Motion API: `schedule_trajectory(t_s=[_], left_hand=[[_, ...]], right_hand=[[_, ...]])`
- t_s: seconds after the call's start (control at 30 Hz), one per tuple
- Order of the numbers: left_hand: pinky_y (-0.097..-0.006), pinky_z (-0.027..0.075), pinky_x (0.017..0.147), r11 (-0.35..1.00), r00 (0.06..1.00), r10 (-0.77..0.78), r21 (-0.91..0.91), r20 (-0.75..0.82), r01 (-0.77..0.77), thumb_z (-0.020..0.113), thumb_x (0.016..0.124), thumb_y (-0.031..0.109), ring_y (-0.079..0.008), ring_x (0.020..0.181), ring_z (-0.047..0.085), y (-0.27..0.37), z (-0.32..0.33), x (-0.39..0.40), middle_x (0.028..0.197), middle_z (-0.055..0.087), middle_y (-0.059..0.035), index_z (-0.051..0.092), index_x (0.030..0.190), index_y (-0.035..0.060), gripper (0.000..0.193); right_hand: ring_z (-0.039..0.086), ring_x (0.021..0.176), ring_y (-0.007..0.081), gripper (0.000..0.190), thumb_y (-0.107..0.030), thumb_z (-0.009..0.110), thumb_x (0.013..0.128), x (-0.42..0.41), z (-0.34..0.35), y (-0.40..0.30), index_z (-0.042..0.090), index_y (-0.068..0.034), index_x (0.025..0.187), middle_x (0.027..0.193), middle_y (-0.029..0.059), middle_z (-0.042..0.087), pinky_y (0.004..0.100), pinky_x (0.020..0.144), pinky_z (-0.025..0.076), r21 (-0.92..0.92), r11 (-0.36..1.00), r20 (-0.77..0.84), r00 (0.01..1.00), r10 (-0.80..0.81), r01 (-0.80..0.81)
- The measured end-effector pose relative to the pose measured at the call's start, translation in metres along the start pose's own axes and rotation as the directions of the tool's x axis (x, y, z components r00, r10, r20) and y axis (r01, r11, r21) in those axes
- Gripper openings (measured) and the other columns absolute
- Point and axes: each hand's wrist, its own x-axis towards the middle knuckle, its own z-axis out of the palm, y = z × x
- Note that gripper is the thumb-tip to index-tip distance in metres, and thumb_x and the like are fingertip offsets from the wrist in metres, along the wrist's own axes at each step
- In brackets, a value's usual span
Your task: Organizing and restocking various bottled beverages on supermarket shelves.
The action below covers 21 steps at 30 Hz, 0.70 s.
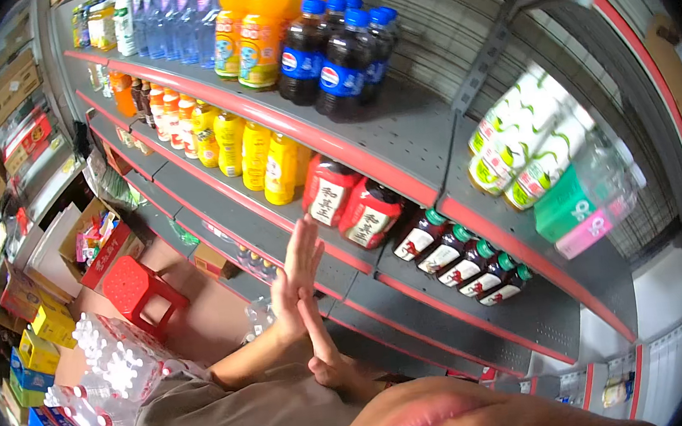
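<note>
My left hand (297, 273) and my right hand (330, 354) touch each other in front of my body, with no object visible between them. Which is which is hard to tell, and part of each palm is hidden. Just beyond my fingertips, red-labelled bottles (369, 213) stand on a grey metal shelf with a red edge. To their left is a row of yellow bottles (279, 169), and to their right are dark bottles with green caps (477, 267). On the shelf above stand Pepsi bottles (342, 79) with blue caps beside large orange drink bottles (257, 41).
A red plastic stool (137, 290) stands on the floor at the left, near an open carton (97, 238) of packets. Wrapped packs of clear bottles (113, 361) lie beside me. White-and-green cartons or bottles (532, 136) stand on the right shelf.
</note>
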Motion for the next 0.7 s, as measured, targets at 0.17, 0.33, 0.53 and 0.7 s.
schedule_trajectory(t_s=[0.17, 0.33, 0.53, 0.7], left_hand=[[-0.047, 0.028, 0.123, 0.966, 0.975, -0.22, -0.129, 0.034, 0.223, 0.035, 0.106, 0.051, -0.033, 0.138, 0.051, 0.012, -0.082, 0.028, 0.139, 0.062, -0.0228, 0.061, 0.132, -0.0043, 0.067], [-0.0331, 0.057, 0.078, 0.971, 0.97, -0.239, 0.022, 0.046, 0.238, 0.056, 0.106, 0.011, -0.0164, 0.079, 0.069, 0.053, -0.124, 0.059, 0.082, 0.072, -0.0088, 0.066, 0.089, 0.0, 0.022], [-0.0319, 0.049, 0.062, 0.979, 0.912, -0.163, 0.176, 0.377, 0.102, 0.057, 0.108, 0.021, -0.0134, 0.068, 0.062, 0.11, -0.191, 0.103, 0.074, 0.064, -0.0071, 0.06, 0.085, 0.0012, 0.031], [-0.0364, 0.047, 0.061, 0.741, 0.781, 0.353, 0.356, 0.514, -0.569, 0.062, 0.102, 0.023, -0.024, 0.068, 0.061, 0.201, -0.197, 0.143, 0.087, 0.065, -0.01, 0.068, 0.1, 0.0037, 0.021]], right_hand=[[0.041, 0.147, 0.0398, 0.095, -0.072, 0.035, 0.102, 0.031, 0.005, 0.027, 0.04, 0.008, 0.154, 0.155, 0.0297, 0.045, 0.0491, 0.123, 0.027, -0.015, 0.976, 0.086, 0.972, 0.22, -0.219], [0.072, 0.099, 0.0318, 0.079, -0.059, 0.035, 0.106, 0.058, 0.015, 0.065, 0.053, 0.011, 0.137, 0.117, 0.0271, 0.072, 0.0422, 0.092, 0.054, 0.367, 0.848, 0.02, 0.915, 0.404, -0.382], [0.072, 0.098, 0.0313, 0.069, -0.049, 0.036, 0.108, 0.088, 0.066, 0.102, 0.053, 0.014, 0.133, 0.114, 0.0288, 0.072, 0.039, 0.087, 0.055, 0.384, 0.832, -0.062, 0.887, 0.457, -0.401], [0.072, 0.096, 0.0289, 0.063, -0.045, 0.038, 0.11, 0.138, 0.102, 0.117, 0.056, 0.011, 0.13, 0.112, 0.0261, 0.072, 0.0379, 0.084, 0.056, 0.365, 0.86, -0.059, 0.913, 0.404, -0.357]])
